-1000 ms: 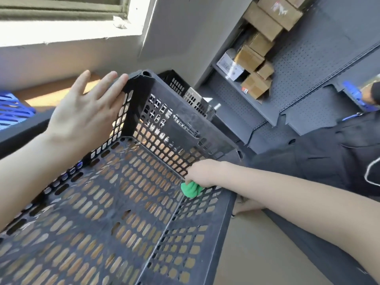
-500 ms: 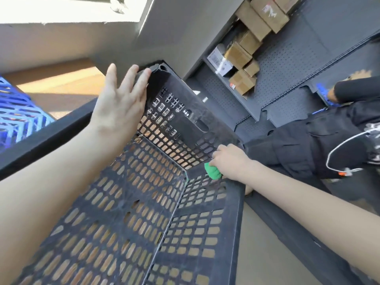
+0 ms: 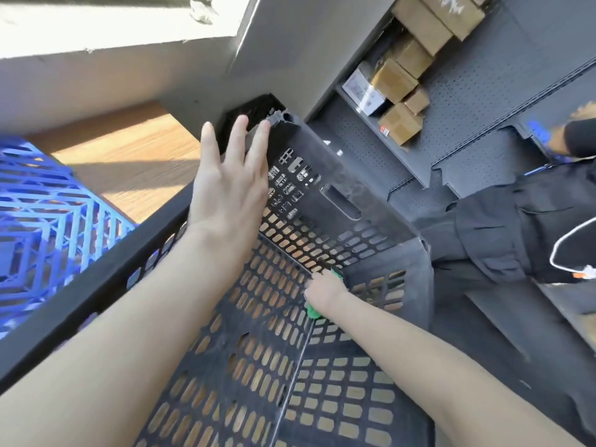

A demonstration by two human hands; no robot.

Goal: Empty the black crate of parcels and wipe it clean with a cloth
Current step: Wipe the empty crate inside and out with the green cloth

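Now deeper, R hand (image 3: 324,293) w/ cloth (image 3: 312,312)

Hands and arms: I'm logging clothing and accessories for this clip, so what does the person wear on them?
Nothing that shows. The left hand and right hand are ungloved, with no ring, watch or band visible. The left forearm and right forearm are uncovered to the picture's edge: no sleeve, strap, cable or marking.

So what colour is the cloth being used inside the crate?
Green cloth, clearest in the head view.
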